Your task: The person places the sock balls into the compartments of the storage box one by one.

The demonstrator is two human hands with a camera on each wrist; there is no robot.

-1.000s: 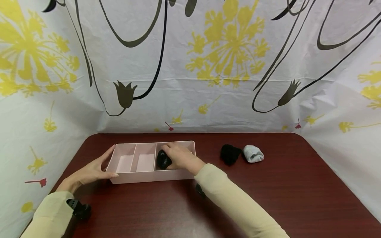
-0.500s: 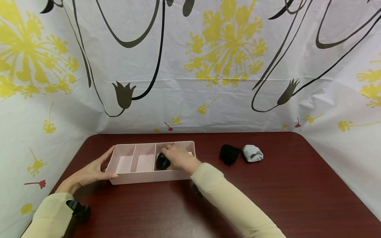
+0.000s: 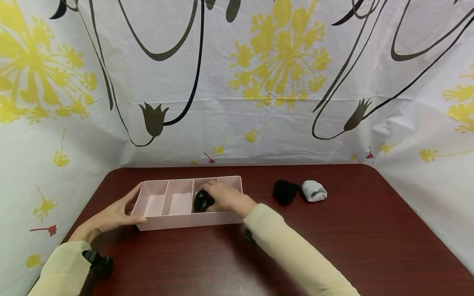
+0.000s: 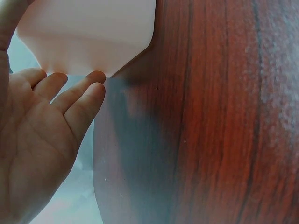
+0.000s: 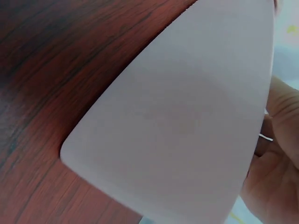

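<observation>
A pink divided box (image 3: 181,223) stands on the table. My left hand (image 3: 116,211) holds its left end, thumb at the front corner and index finger towards the back corner; in the left wrist view several fingertips (image 4: 96,88) touch the end wall. My right hand (image 3: 226,195) reaches into the box right of its middle. Its fingers grip a shiny black rounded object (image 3: 203,201), whose kind I cannot tell, inside the compartment. The right hand hides much of the box's right part. In the right wrist view the box wall (image 5: 173,121) covers the held object.
A black cloth bundle (image 3: 285,192) and a light grey rolled cloth bundle (image 3: 314,191) lie side by side, right of the box. The dark red wooden table (image 3: 177,263) meets a patterned white sheet (image 3: 229,139) behind and at both sides.
My right hand and forearm dipped slightly left, then came back right, still gripping the black object in the same compartment. The left hand and the box stay practically in place.
</observation>
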